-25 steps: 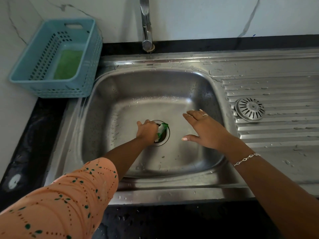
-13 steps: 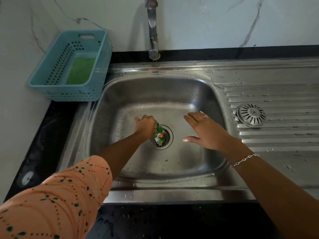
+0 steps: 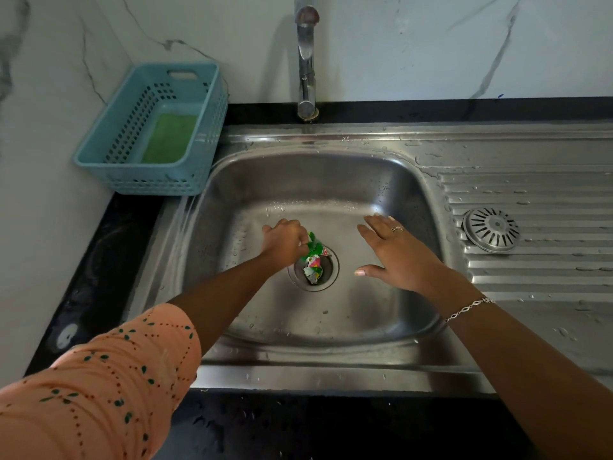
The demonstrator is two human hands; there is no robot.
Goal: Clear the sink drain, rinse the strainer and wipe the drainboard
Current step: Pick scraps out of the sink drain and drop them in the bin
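Drain (image 3: 327,282) in the sink (image 3: 298,180) floor is partly hidden by a crumpled wrapper (image 3: 313,263), pinched at its upper end by the left hand (image 3: 285,240) just beside it; the right hand (image 3: 398,254) is held open, farther off.

Crumpled green-white wrapper (image 3: 313,262) over open drain (image 3: 326,277), sink-bowl centre; round slotted strainer (image 3: 491,230) flat on wet drainboard (image 3: 547,277).

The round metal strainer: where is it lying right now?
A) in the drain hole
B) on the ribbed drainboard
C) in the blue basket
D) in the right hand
B: the strainer lies on the ribbed drainboard, while the left hand pinches a crumpled wrapper over the drain.
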